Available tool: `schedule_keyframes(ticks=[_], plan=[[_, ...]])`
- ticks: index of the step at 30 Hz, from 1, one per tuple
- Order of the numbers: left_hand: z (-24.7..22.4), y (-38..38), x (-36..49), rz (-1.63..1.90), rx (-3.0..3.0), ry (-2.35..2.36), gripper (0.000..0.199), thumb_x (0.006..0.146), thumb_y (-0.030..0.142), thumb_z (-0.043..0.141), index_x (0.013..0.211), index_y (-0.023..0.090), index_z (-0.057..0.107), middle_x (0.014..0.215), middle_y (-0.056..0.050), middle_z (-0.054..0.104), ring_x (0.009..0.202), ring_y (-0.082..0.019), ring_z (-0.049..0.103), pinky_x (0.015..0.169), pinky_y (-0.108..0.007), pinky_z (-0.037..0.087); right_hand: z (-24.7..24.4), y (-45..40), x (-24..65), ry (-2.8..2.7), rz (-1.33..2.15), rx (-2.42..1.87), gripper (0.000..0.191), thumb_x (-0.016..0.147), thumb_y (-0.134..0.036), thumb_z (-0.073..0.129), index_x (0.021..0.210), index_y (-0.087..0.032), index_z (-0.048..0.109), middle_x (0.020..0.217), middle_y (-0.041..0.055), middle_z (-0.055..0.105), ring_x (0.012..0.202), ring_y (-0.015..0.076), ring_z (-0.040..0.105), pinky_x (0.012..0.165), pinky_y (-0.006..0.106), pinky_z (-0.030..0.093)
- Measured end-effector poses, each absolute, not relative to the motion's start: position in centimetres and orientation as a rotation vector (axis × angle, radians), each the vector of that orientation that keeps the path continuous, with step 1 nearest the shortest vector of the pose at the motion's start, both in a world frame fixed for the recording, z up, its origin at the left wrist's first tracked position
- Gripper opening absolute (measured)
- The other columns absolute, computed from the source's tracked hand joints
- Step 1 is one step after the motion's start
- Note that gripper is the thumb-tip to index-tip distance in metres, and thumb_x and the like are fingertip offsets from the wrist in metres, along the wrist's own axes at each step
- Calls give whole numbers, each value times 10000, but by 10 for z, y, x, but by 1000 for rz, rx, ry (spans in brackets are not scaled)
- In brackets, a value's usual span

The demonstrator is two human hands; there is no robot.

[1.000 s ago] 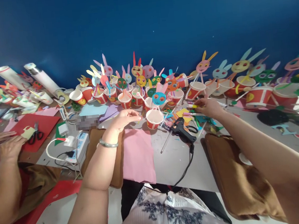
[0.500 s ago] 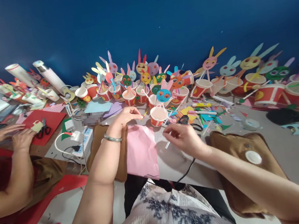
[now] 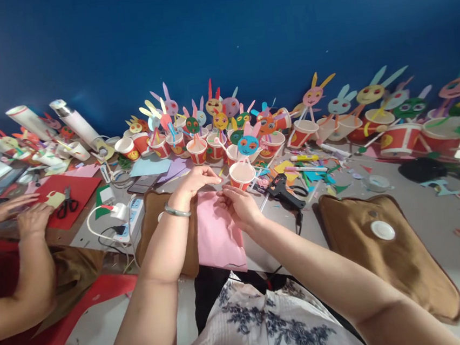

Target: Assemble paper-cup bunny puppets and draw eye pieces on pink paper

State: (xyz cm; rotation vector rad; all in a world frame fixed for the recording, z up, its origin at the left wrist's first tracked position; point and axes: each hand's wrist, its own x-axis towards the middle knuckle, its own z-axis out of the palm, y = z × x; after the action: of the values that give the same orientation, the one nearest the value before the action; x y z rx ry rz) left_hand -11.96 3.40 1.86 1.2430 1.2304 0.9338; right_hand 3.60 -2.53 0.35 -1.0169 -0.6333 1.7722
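My left hand (image 3: 201, 179) is closed in a pinch above the far end of a pink sheet (image 3: 220, 238); what its fingertips hold is too small to name. Close beside it, my right hand (image 3: 239, 205) has its fingers drawn together over the sheet's right side, and anything in them is hidden. Just beyond the hands stands a red and white paper cup (image 3: 242, 174), with a blue rabbit face (image 3: 247, 145) on a stick showing behind its rim. To the right of my right hand lies a black glue gun (image 3: 284, 190) on the table.
Several cups with paper rabbit faces line the blue wall. Paper scraps (image 3: 311, 171) litter the right. Brown cushions (image 3: 384, 250) flank the pink sheet. A power strip (image 3: 131, 220) with cables stands left. A co-worker's hands (image 3: 31, 216) rest near scissors (image 3: 67, 203) and red paper.
My right hand has moved left from beside the glue gun to the pink sheet, close to my left hand. The glue gun is now uncovered. My left hand stays pinched.
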Motion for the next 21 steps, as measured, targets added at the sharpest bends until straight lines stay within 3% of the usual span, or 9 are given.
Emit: schedule_keyframes(ticks=[7,21], plan=[[17,35,-118,959,1248,1276,253,570,274,829,643,154,618,669,3,657,683,-130,606,683,-277,472,-6,-8,23,-456,1764,-956,158,753,-120,733,792,-170,589,672,1,651,542,77,595,498,153,522],[15,34,-113,976,1253,1301,178,641,194,763,631,159,589,585,26,613,582,-119,589,632,-272,481,-13,2,11,-393,1755,-881,156,780,-150,742,728,-182,598,577,-31,585,500,81,552,468,169,491]])
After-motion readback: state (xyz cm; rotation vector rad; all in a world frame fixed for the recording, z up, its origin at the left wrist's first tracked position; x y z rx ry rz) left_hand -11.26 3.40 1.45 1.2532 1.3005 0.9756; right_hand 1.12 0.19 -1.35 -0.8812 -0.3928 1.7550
